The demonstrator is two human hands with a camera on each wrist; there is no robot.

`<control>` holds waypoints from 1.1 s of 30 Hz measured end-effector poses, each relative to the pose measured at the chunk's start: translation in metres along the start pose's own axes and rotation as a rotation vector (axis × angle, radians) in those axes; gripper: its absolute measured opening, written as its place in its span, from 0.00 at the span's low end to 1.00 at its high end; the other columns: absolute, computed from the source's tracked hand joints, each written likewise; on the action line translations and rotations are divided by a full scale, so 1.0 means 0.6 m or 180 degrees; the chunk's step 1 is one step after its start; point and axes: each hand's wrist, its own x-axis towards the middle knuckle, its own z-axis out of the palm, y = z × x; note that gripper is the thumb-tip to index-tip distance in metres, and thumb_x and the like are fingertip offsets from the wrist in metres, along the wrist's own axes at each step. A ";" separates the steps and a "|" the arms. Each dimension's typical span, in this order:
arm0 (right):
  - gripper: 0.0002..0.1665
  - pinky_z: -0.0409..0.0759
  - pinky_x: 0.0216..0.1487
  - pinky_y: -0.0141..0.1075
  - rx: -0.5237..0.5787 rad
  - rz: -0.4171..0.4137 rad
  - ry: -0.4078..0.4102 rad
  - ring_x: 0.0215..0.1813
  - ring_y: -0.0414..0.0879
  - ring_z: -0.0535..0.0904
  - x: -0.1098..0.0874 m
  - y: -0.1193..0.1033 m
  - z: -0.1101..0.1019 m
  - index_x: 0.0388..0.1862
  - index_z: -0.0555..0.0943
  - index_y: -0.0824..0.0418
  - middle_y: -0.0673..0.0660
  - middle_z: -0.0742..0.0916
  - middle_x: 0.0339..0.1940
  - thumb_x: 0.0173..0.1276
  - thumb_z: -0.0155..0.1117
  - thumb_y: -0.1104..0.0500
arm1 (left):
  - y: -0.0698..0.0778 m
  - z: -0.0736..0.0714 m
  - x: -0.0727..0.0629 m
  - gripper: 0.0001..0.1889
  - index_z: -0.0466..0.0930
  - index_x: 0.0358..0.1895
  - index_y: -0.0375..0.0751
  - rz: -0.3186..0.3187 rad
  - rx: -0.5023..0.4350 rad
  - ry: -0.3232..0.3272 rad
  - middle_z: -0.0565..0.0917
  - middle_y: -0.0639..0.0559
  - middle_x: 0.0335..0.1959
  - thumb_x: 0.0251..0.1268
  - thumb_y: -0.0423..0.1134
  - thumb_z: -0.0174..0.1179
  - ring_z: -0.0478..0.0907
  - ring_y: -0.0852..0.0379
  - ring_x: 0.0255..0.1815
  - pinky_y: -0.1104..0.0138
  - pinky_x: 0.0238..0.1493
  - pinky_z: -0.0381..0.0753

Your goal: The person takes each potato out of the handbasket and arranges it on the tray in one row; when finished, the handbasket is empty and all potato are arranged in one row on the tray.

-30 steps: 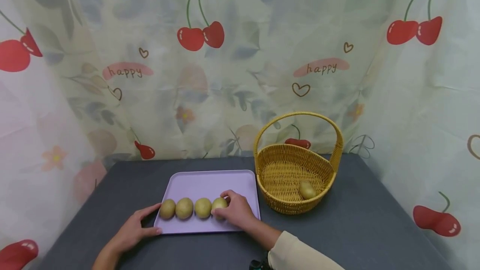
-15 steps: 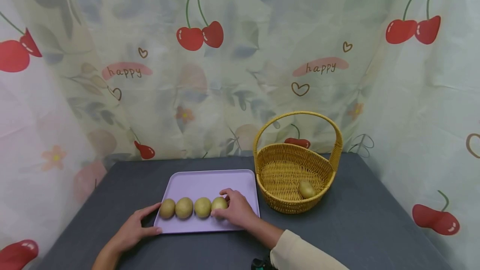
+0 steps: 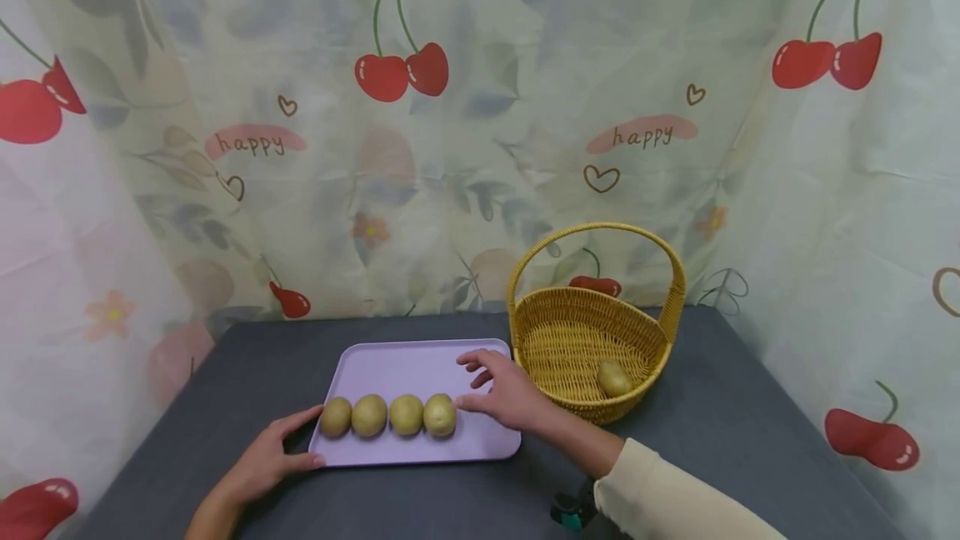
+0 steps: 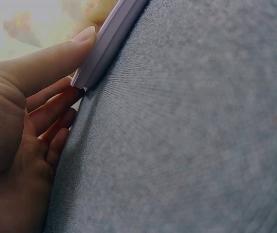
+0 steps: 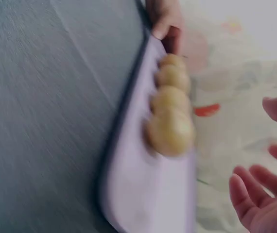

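Several round yellow-brown potatoes [image 3: 407, 415] sit in a row, side by side, on a light purple tray [image 3: 397, 365]. At the tray's left end my left hand [image 3: 258, 461] holds the near corner; in the left wrist view the thumb [image 4: 82, 39] lies on the rim and the other fingers are at the corner's far side. My right hand [image 3: 506, 390] hovers over the tray's right part, fingers spread and nothing in them, just right of the last potato [image 3: 440, 416]. The right wrist view is blurred, with the right hand [image 5: 269, 194] apart from the potatoes.
A yellow wicker basket [image 3: 558, 340] with a tall handle stands right of the tray, close to its edge. One potato [image 3: 615, 377] lies inside it. The dark grey table [image 3: 720, 423] is enclosed by a cherry-print curtain [image 3: 465, 148].
My right hand has let go of the rightmost potato and moved right and up, away from it. That potato stays in the row. The left hand has not moved.
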 end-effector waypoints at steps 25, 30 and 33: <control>0.25 0.67 0.63 0.56 0.0751 0.1064 -0.2169 0.61 0.56 0.73 0.036 0.070 -0.292 0.64 0.74 0.59 0.65 0.76 0.62 0.69 0.62 0.56 | 0.003 0.002 -0.005 0.38 0.71 0.65 0.31 0.0136 0.0050 0.0114 0.75 0.36 0.62 0.50 0.42 0.74 0.66 0.36 0.64 0.59 0.61 0.65; 0.26 0.65 0.63 0.58 0.0687 0.1430 -0.2089 0.65 0.59 0.69 0.044 0.108 -0.301 0.65 0.74 0.60 0.62 0.77 0.62 0.69 0.63 0.56 | 0.007 0.003 -0.005 0.38 0.72 0.66 0.32 0.0094 0.0020 0.0101 0.74 0.36 0.63 0.50 0.42 0.74 0.66 0.37 0.65 0.63 0.61 0.65; 0.28 0.65 0.63 0.58 0.0537 0.1610 -0.2070 0.65 0.59 0.70 0.047 0.125 -0.305 0.65 0.74 0.61 0.60 0.79 0.62 0.68 0.64 0.55 | 0.009 0.002 -0.006 0.38 0.71 0.66 0.31 0.0110 0.0027 0.0101 0.74 0.35 0.63 0.51 0.42 0.74 0.66 0.36 0.64 0.58 0.61 0.65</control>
